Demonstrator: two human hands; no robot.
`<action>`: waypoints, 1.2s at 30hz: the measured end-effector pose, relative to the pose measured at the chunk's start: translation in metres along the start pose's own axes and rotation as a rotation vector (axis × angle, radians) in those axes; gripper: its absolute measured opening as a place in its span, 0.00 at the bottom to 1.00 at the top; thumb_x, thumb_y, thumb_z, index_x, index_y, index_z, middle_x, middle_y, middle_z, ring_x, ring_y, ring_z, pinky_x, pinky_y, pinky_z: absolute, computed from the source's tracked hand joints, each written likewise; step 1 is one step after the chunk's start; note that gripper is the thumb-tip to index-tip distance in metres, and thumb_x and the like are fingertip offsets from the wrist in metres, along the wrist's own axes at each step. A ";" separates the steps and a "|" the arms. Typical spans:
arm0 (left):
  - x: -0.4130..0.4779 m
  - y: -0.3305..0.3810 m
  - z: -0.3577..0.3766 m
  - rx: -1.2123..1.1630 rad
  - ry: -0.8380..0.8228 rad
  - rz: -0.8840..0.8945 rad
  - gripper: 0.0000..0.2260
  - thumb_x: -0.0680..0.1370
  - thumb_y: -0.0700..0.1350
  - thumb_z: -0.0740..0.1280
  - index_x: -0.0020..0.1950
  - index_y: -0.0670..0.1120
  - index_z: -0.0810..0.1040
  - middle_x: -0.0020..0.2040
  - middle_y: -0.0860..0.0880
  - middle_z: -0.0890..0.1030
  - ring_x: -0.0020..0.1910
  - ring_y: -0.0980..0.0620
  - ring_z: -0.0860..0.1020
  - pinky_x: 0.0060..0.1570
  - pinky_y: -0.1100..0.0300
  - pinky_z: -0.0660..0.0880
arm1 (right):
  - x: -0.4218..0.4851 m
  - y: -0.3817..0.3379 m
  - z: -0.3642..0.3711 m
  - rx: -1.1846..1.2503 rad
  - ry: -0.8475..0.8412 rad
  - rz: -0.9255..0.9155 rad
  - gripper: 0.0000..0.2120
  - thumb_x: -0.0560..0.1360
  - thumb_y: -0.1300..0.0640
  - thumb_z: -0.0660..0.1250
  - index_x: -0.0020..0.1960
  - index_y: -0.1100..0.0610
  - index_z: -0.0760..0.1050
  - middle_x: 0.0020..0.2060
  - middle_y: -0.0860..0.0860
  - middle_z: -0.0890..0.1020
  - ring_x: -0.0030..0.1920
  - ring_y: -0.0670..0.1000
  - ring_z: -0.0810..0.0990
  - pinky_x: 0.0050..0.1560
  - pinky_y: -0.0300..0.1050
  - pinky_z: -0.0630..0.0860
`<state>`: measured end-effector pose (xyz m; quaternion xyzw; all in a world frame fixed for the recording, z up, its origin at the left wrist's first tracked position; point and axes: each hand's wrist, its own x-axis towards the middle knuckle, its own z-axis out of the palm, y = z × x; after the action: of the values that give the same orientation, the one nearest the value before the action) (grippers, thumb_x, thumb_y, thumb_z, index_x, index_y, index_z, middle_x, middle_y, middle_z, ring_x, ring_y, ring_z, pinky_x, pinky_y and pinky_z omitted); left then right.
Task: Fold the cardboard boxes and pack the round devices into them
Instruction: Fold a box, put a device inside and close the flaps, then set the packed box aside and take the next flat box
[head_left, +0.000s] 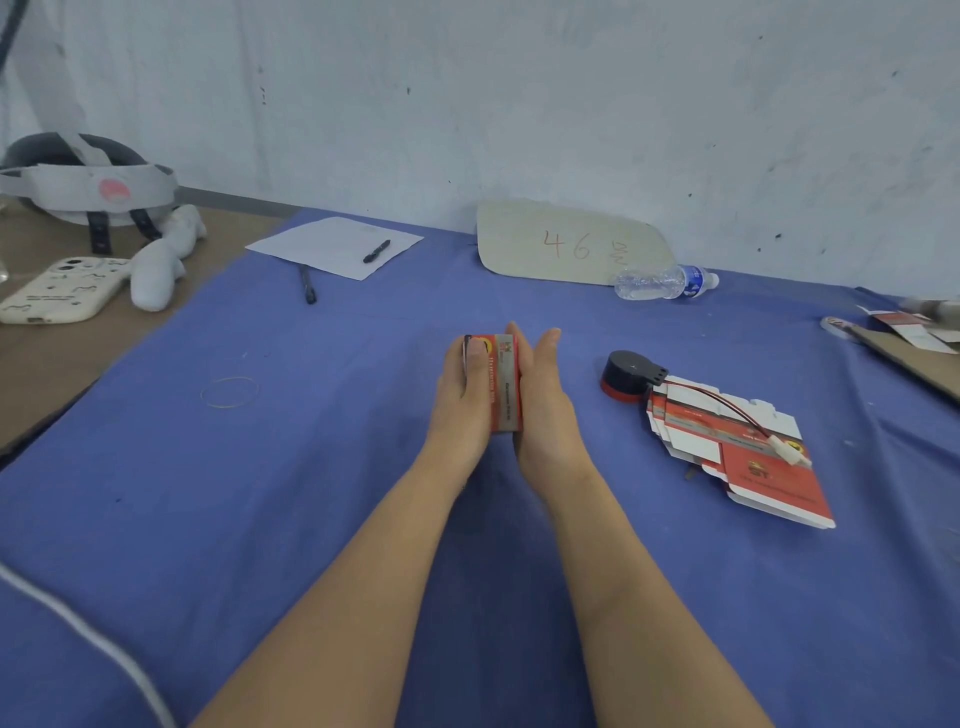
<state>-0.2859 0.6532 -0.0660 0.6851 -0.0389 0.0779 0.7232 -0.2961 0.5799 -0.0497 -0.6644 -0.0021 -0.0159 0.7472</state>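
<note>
**Box pressed between both hands at mid-frame**

You hold the red and grey box (503, 387) at the centre of the frame, just above the blue cloth (311, 467) that covers the bench. Its long axis runs away from you, from lower frame towards the wall (519, 104), and its printed narrow face is turned up. Your left hand (462, 402) grips its left side with the thumb laid over the far end of the top. Your right hand (543, 400) presses flat against its right side, fingers (545, 348) straight and pointing at the wall.

To the right of your hands the round device (626, 371) (black, with a red base) lies on the cloth. Its red and black wire (717, 397) trails down-right across a stack of flat box blanks (769, 480) to a white connector (792, 454). The blanks' long side slants towards the lower right.

A rubber band (230, 392) lies left of centre. Near the wall sit a sheet of paper (327, 247) with a pen (376, 251) on it, a second pen (307, 283) just beside it, a cardboard sign (519, 244) marked "46" leaning on the wall, and a clear bottle (660, 282) on its side. At upper left, on bare brown surface, are a phone (62, 291) and a head strap (83, 182). More cardboard (914, 358) shows at the right edge.
</note>
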 end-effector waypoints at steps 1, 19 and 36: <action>-0.001 0.001 0.000 0.004 -0.012 0.004 0.15 0.83 0.55 0.52 0.58 0.48 0.72 0.53 0.53 0.79 0.48 0.62 0.79 0.39 0.76 0.72 | 0.000 0.000 -0.001 -0.033 -0.008 -0.015 0.26 0.78 0.33 0.45 0.71 0.38 0.64 0.66 0.44 0.75 0.65 0.44 0.73 0.70 0.46 0.66; -0.038 0.088 0.140 -0.301 -0.151 -0.128 0.15 0.83 0.52 0.55 0.60 0.44 0.73 0.55 0.44 0.79 0.49 0.47 0.80 0.50 0.53 0.78 | -0.096 -0.068 -0.117 -0.287 0.498 -0.333 0.13 0.79 0.55 0.64 0.63 0.47 0.75 0.43 0.39 0.82 0.47 0.44 0.81 0.50 0.42 0.78; -0.310 0.170 0.390 -0.189 -1.024 0.062 0.12 0.81 0.43 0.60 0.57 0.35 0.76 0.55 0.35 0.80 0.51 0.42 0.78 0.46 0.60 0.73 | -0.354 -0.166 -0.305 -0.607 1.647 -0.384 0.15 0.78 0.64 0.57 0.61 0.56 0.75 0.61 0.50 0.75 0.62 0.48 0.71 0.62 0.34 0.63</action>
<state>-0.5996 0.2539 0.0732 0.5660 -0.4145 -0.2496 0.6675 -0.6595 0.2645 0.0711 -0.5994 0.4277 -0.6118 0.2887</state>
